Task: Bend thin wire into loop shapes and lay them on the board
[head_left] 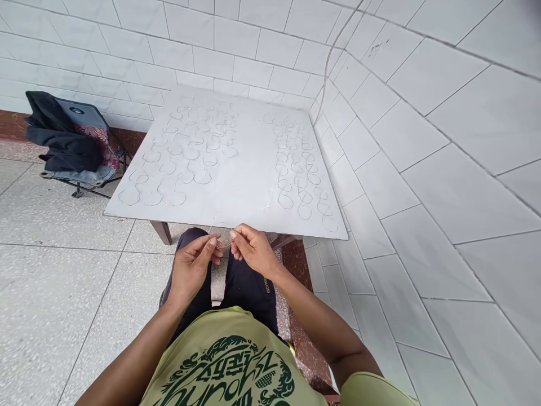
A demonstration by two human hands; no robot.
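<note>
My left hand [195, 264] and my right hand [252, 248] meet just in front of the white board's near edge, over my lap. Both pinch a thin clear line [223, 245] that curves between the fingertips. The white board [249, 169] lies flat on a low table. Several small loops of the same thin line [186, 152] are laid out on its left part, and another group of loops [298, 169] on its right part. A long strand of line [333, 51] rises along the tiled wall at the far right corner of the board.
A folding chair [80, 144] with dark clothes piled on it stands at the back left by the wall. White tiled walls close off the back and the right side. Speckled tile floor [54, 265] lies to the left.
</note>
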